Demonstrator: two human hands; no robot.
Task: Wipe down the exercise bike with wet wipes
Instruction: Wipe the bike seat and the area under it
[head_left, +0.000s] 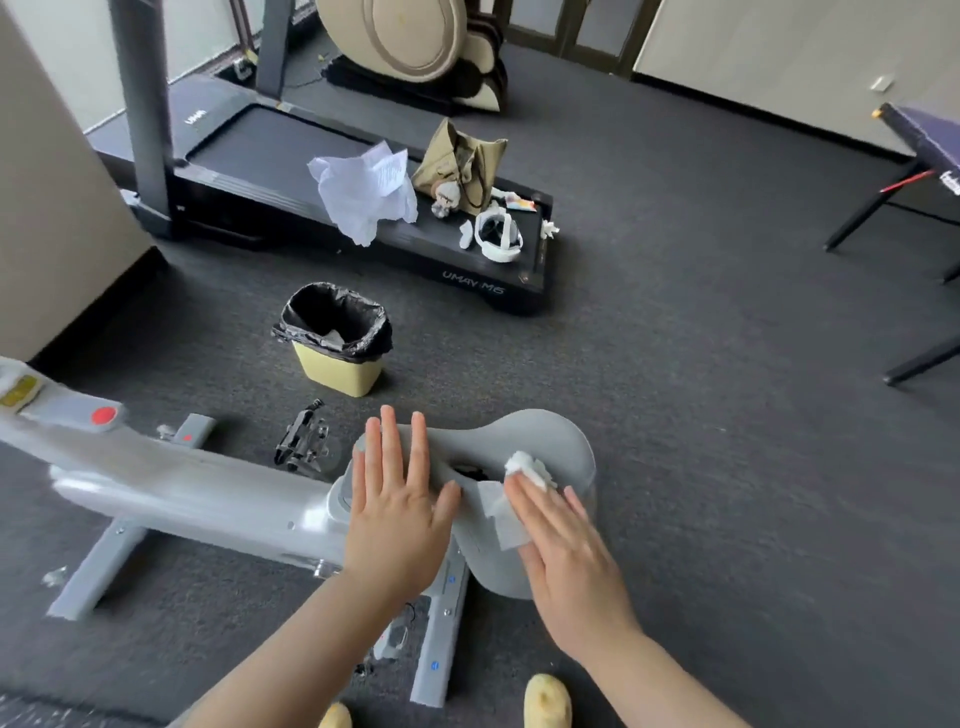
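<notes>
The light grey exercise bike (171, 488) stands low in the head view, its frame running from the left edge to the grey saddle (540, 431) at centre. My left hand (397, 509) lies flat with straight fingers on the saddle's narrow front end. My right hand (563, 551) presses a white wet wipe (524, 475) flat against the saddle's wide rear part, fingers straight; the wipe bunches up past my fingertips. A black slot in the saddle shows between the two hands.
A yellow bin (337, 364) with a black liner stands on the dark carpet beyond the bike. Behind it, a black treadmill (291, 156) carries a white plastic bag (363, 192), a tan bag and small items. A table's black legs (919, 358) are at right. Yellow slippers (545, 701) show at the bottom.
</notes>
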